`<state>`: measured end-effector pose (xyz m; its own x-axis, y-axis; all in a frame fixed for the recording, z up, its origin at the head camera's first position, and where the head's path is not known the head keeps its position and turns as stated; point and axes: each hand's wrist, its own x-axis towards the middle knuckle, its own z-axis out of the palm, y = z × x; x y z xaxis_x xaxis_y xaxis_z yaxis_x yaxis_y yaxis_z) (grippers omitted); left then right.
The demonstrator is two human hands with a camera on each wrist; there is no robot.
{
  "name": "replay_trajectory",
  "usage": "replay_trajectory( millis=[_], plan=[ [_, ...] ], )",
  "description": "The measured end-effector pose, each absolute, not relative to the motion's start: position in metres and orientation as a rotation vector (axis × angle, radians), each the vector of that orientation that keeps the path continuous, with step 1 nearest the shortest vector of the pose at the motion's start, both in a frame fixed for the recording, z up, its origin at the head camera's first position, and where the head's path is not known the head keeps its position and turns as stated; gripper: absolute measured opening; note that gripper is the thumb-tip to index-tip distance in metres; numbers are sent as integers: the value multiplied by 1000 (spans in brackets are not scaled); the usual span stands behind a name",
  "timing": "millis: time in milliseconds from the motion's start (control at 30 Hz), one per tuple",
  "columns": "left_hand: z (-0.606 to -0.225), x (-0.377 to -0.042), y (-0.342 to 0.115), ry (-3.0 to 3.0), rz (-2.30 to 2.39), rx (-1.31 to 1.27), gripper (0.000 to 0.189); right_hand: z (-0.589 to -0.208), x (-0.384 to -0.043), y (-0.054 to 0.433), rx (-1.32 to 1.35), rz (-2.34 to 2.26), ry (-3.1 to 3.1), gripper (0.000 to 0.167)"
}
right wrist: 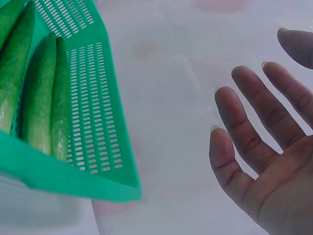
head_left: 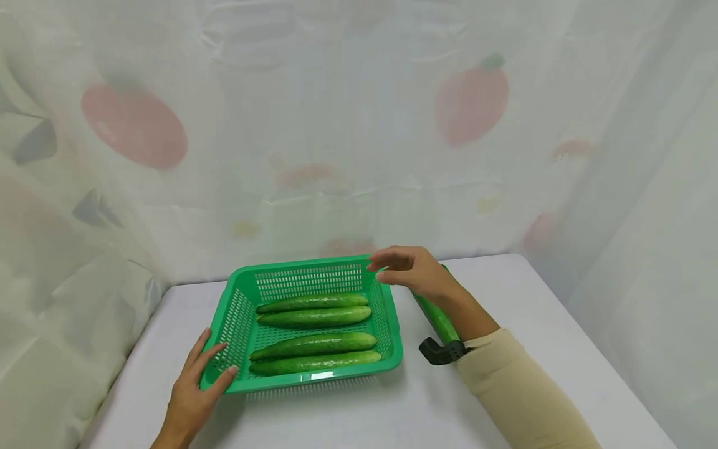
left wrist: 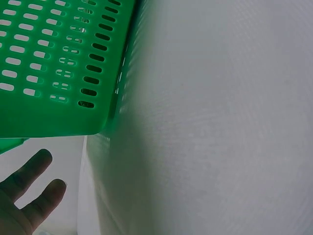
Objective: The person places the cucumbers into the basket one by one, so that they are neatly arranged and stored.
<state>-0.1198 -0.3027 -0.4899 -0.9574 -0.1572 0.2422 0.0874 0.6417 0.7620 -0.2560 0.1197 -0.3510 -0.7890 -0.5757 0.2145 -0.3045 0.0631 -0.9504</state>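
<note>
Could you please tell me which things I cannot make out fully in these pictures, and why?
Head: part of the loose cucumber, behind the right arm and black mount.
Left wrist: basket inside, mostly behind its wall; left grip, cut by picture edges.
Right wrist: right grip, cut by picture edges.

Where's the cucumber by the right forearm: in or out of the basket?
Out: the head view shows that cucumber outside the basket, partly hidden by the right forearm; four other cucumbers lie inside.
</note>
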Motion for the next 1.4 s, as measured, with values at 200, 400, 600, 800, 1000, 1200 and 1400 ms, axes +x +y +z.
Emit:
replay_trajectory(
  millis=[200,400,600,800,1000,1200,1400],
  plan=[
    [-489,-119,-302,-2581,-1226,60,55,-346,-246,133,-896,-1779,2192,33],
    [-487,-118,-301,-2578,-1230,59,55,-340,-233,146,-891,-1795,2264,36],
    [-487,-117,-301,-2572,-1243,58,54,-341,-223,165,-916,-1867,2291,38],
    [-488,-118,-301,-2560,-1242,46,53,-346,-214,187,-948,-1899,2378,36],
    [-487,-117,-299,-2538,-1258,37,52,-355,-204,207,-905,-1903,2507,37],
    [-489,-117,-298,-2517,-1263,11,51,-372,-192,228,-762,-1927,2619,38],
    [-490,-117,-300,-2511,-1244,18,51,-391,-189,243,-656,-1944,2701,38]
  ],
)
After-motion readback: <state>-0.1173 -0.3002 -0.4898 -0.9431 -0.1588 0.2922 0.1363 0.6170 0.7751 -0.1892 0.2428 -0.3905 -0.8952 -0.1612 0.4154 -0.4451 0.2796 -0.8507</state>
